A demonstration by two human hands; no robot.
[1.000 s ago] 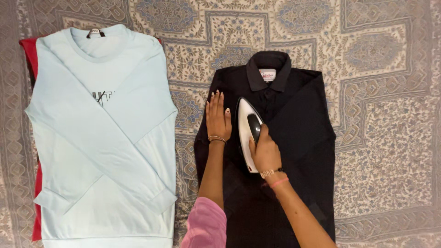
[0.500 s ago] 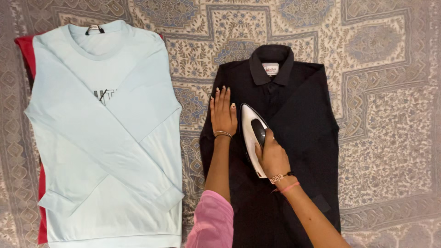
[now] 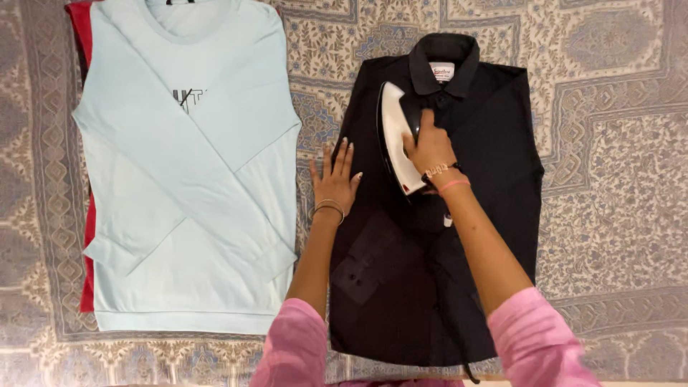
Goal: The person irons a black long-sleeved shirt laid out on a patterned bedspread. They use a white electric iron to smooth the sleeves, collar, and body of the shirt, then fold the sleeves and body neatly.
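A black collared shirt lies folded, front up, on a patterned cloth. My right hand grips the dark handle of a white clothes iron, which rests on the shirt's upper left chest just below the collar. My left hand lies flat with fingers spread on the shirt's left edge, beside the iron. A folded sleeve with a buttoned cuff crosses the lower part of the shirt. The iron's dark cord trails down over the shirt.
A pale blue long-sleeved top with its sleeves folded across the front lies to the left, on top of a red garment. The patterned cloth covers the whole surface.
My right hand has pushed the iron up the shirt from mid-chest to just below the collar. My left hand has slid to the shirt's left edge. The view has shifted, showing more of the lower shirt.
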